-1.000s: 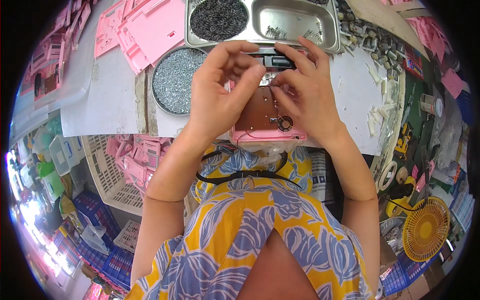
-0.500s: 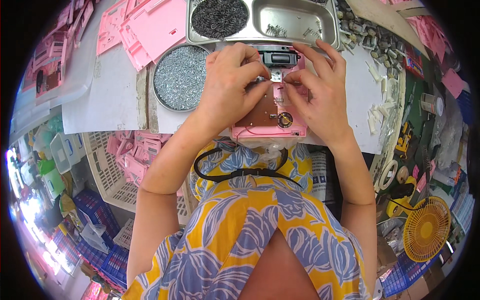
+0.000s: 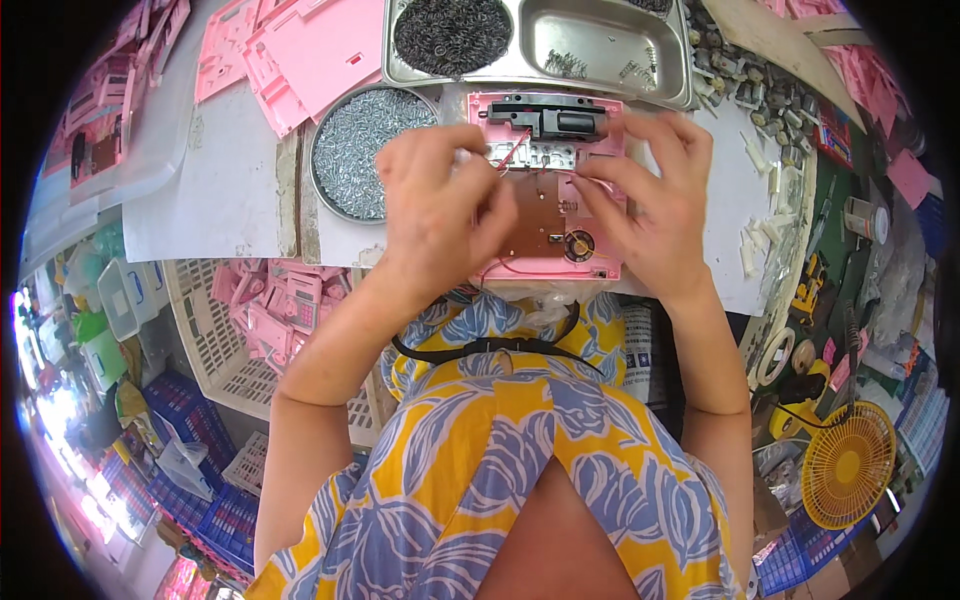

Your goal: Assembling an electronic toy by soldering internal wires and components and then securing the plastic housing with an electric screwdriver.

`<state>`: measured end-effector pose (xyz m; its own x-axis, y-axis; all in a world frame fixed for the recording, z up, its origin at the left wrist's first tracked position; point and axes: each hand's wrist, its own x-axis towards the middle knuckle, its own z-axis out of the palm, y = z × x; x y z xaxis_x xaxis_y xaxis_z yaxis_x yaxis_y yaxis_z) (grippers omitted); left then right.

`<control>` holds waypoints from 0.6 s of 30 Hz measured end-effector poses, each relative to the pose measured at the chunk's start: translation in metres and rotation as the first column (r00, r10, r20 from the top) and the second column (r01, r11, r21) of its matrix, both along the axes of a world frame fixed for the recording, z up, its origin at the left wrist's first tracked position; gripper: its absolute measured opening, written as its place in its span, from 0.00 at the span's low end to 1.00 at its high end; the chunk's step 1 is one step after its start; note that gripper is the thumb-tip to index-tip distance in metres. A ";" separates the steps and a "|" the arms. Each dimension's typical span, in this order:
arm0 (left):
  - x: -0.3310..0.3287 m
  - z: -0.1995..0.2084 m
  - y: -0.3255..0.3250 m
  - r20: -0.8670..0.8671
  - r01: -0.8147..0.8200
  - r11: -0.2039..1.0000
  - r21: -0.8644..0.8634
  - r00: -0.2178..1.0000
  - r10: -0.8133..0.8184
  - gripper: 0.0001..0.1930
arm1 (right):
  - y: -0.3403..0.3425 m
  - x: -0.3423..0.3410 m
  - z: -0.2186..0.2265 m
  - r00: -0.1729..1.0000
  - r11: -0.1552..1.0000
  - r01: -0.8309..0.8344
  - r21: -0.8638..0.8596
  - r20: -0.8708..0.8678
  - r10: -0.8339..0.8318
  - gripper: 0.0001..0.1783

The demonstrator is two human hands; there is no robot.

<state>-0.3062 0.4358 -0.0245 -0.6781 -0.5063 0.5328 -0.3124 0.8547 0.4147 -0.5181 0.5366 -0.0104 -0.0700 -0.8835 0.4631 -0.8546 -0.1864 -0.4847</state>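
A pink plastic housing (image 3: pixel 600 262) lies in front of me, with a brown circuit board (image 3: pixel 535 215) and a black mechanism with a motor (image 3: pixel 575 122) fitted in it. Below the mechanism sits a silvery metal plate (image 3: pixel 563 157). Thin red wire (image 3: pixel 514 152) runs from the mechanism toward my left hand (image 3: pixel 435 205), whose curled fingers pinch it at the plate's left side; these fingers are partly blurred. My right hand (image 3: pixel 655 205) is over the housing's right side, thumb and forefinger pinched on a thin wire stretched across the board. Its other fingers are raised.
A round tin of small silver screws (image 3: pixel 362 155) stands left of the housing. Behind it, a steel tray (image 3: pixel 600 92) holds dark springs. Pink panels (image 3: pixel 315 55) lie back left, small motors (image 3: pixel 745 75) back right. A white crate (image 3: pixel 225 375) of pink parts stands lower left.
My hands have drawn apart from the middle of the housing, the left one moving left and down, uncovering the mechanism, metal plate and red wire. The view has shifted slightly.
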 end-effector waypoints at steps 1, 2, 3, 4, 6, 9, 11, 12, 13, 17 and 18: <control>0.001 0.000 0.002 0.073 -0.136 0.991 -0.004 0.988 0.136 0.14 | 0.006 0.002 0.001 1.000 1.000 0.025 0.003 0.016 -0.025 0.09; 0.001 0.001 0.003 0.142 -0.263 0.965 -0.015 0.955 0.262 0.15 | 0.013 0.005 0.006 0.975 0.992 0.020 0.128 0.219 -0.048 0.09; -0.003 0.006 0.007 0.112 -0.312 0.950 -0.011 0.944 0.312 0.20 | 0.021 0.010 0.012 0.908 0.969 -0.010 0.248 0.408 -0.095 0.10; -0.006 0.011 0.013 0.049 -0.195 0.977 0.082 0.980 0.192 0.20 | 0.025 0.012 0.014 0.804 0.934 -0.068 0.352 0.573 -0.157 0.10; -0.014 0.019 0.023 -0.054 0.046 0.950 0.308 0.998 -0.031 0.19 | 0.025 0.013 0.008 0.842 0.974 -0.126 0.188 0.540 0.005 0.10; -0.026 0.024 0.023 -0.130 0.253 0.665 0.703 0.965 -0.230 0.14 | 0.026 0.006 0.001 0.914 0.985 -0.163 0.055 0.384 0.129 0.11; -0.030 0.026 0.013 -0.074 0.229 0.543 0.808 0.953 -0.292 0.07 | 0.026 -0.002 -0.003 0.944 0.985 -0.173 -0.013 0.282 0.170 0.11; -0.031 0.028 0.009 -0.059 0.224 0.539 0.812 0.950 -0.306 0.06 | 0.025 -0.005 -0.006 0.949 0.981 -0.187 -0.058 0.246 0.195 0.11; -0.035 0.029 0.006 -0.054 0.229 0.532 0.815 0.944 -0.325 0.06 | 0.027 -0.009 -0.007 0.956 0.976 -0.197 -0.095 0.201 0.212 0.12; -0.037 0.016 0.008 -0.073 0.205 0.601 0.772 0.969 -0.236 0.05 | 0.057 -0.030 0.003 0.964 0.995 -0.094 -0.034 0.248 0.100 0.11; -0.038 0.028 0.009 -0.052 0.160 0.570 0.806 0.978 -0.202 0.04 | 0.075 -0.046 0.006 0.908 0.996 0.090 -0.023 0.413 -0.072 0.10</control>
<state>-0.3438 0.4448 0.0038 -0.8154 -0.5759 -0.0589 -0.2239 0.2200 0.9495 -0.5637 0.6117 -0.0042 -0.3325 -0.8480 0.4128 -0.5942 -0.1516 -0.7899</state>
